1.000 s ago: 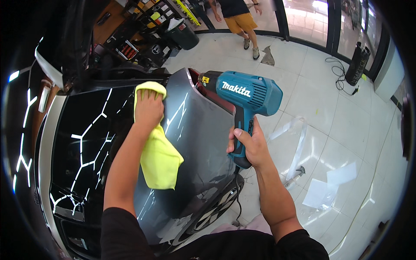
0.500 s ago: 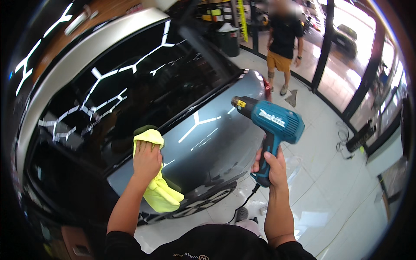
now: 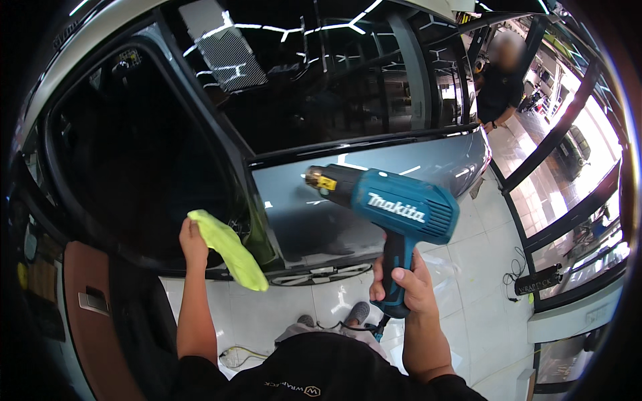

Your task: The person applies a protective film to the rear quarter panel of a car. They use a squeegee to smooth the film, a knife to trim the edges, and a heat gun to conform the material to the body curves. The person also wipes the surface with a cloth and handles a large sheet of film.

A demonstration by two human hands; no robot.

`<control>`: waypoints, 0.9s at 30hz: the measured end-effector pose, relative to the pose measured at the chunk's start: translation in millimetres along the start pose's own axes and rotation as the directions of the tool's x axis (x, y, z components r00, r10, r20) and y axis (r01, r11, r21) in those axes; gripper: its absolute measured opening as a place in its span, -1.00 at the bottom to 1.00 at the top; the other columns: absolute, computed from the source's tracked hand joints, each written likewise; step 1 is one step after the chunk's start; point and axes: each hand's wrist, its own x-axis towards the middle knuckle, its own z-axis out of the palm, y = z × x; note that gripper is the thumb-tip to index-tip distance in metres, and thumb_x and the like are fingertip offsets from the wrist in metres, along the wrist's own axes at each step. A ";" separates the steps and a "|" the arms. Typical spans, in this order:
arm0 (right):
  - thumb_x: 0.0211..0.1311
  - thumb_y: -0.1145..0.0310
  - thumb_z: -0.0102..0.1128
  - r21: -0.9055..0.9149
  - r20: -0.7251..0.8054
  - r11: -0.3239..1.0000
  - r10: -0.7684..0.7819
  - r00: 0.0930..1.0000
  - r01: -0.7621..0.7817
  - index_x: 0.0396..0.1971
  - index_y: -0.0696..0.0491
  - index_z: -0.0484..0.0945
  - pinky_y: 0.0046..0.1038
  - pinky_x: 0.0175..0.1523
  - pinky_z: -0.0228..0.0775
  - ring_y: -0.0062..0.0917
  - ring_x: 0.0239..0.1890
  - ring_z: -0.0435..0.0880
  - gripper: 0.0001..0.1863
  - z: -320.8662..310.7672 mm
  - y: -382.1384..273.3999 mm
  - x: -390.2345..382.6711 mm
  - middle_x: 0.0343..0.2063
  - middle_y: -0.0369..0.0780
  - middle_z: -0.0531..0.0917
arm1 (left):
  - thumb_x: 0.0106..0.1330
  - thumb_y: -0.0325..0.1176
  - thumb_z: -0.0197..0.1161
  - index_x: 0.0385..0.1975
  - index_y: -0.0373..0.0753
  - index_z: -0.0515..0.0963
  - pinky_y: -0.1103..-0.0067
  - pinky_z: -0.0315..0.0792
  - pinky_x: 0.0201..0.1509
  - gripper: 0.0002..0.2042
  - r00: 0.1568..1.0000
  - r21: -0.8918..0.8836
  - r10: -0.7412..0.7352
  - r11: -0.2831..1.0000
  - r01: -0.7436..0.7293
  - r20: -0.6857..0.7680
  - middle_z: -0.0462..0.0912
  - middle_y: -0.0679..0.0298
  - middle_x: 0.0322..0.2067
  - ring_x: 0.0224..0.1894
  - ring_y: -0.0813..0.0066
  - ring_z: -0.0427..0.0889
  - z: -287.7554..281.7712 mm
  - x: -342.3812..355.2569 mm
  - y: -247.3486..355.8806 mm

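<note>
A teal and black heat gun is gripped by its handle in my right hand. Its metal nozzle points left, in front of the car's grey rear panel; whether it touches the paint I cannot tell, though it looks apart. My left hand pinches one end of a yellow-green cloth, whose other end hangs down to the right. The cloth is beside the open doorway of the car, at the panel's left edge. Fingers of my left hand are partly hidden by the cloth.
An opened door with a brown inner panel stands at lower left. Dark side glass spans the top. Another person stands beyond the car's rear. Cables lie on the tiled floor near the glass doors.
My view has swung left toward the open doorway. My left hand has lifted the cloth off the car's panel and moved it left. The heat gun stays in my right hand.
</note>
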 end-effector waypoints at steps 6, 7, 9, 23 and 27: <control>0.19 0.28 0.32 -0.084 0.005 0.996 0.029 1.000 -0.028 0.11 0.19 0.18 -0.34 -0.33 0.55 -0.41 -0.50 0.62 -0.38 10.6 -5.9 -5.1 -0.36 -0.06 0.55 | 0.48 -0.39 0.00 0.06 -0.38 0.43 0.48 0.47 0.06 -0.73 0.960 -0.652 -0.276 0.720 0.236 0.044 0.58 0.17 -0.08 -0.03 0.37 0.59 -34.5 -37.6 58.3; 0.20 0.26 0.32 -0.079 -0.016 0.997 -0.014 1.000 0.012 0.11 0.19 0.18 -0.34 -0.33 0.55 -0.41 -0.51 0.61 -0.37 4.7 -13.3 -11.1 -0.36 -0.06 0.54 | 0.48 -0.37 0.00 0.08 -0.38 0.42 0.48 0.46 0.09 -0.71 0.980 -0.629 -0.187 0.754 0.189 0.071 0.57 0.16 -0.06 -0.01 0.37 0.59 -28.2 -46.6 68.9; 0.31 0.10 0.22 -0.128 -0.034 0.982 -0.142 0.989 0.137 0.13 0.18 0.17 -0.34 -0.35 0.56 -0.41 -0.53 0.61 -0.38 -4.4 -21.5 -22.9 -0.35 -0.05 0.53 | 0.48 -0.35 0.00 0.18 -0.38 0.38 0.50 0.41 0.17 -0.65 0.992 -0.516 -0.072 0.849 0.114 0.102 0.55 0.14 0.01 0.05 0.41 0.55 -17.0 -71.6 116.5; 0.39 0.06 -0.17 -0.381 -0.637 0.780 -0.611 0.470 0.496 0.02 0.10 0.25 -0.38 -0.46 0.52 -0.38 -0.61 0.59 -0.57 -228.4 -99.3 -131.9 -0.41 -0.09 0.55 | 0.45 -0.07 0.01 0.37 -0.44 0.09 0.26 0.20 0.40 -0.34 0.181 0.076 0.399 0.265 -0.961 0.899 0.21 -0.20 0.32 0.31 -0.12 0.30 354.0 -116.5 208.3; 0.39 0.14 -0.20 -0.365 -0.831 0.869 -0.466 0.303 0.335 0.14 0.09 0.22 -0.38 -0.50 0.50 -0.43 -0.64 0.55 -0.55 -309.0 -74.8 -193.3 -0.43 -0.12 0.52 | 0.45 -0.07 -0.03 0.36 -0.48 0.07 0.27 0.08 0.47 -0.33 0.094 0.020 0.379 0.196 -0.980 0.921 0.12 -0.19 0.37 0.39 -0.08 0.18 466.7 -137.0 241.5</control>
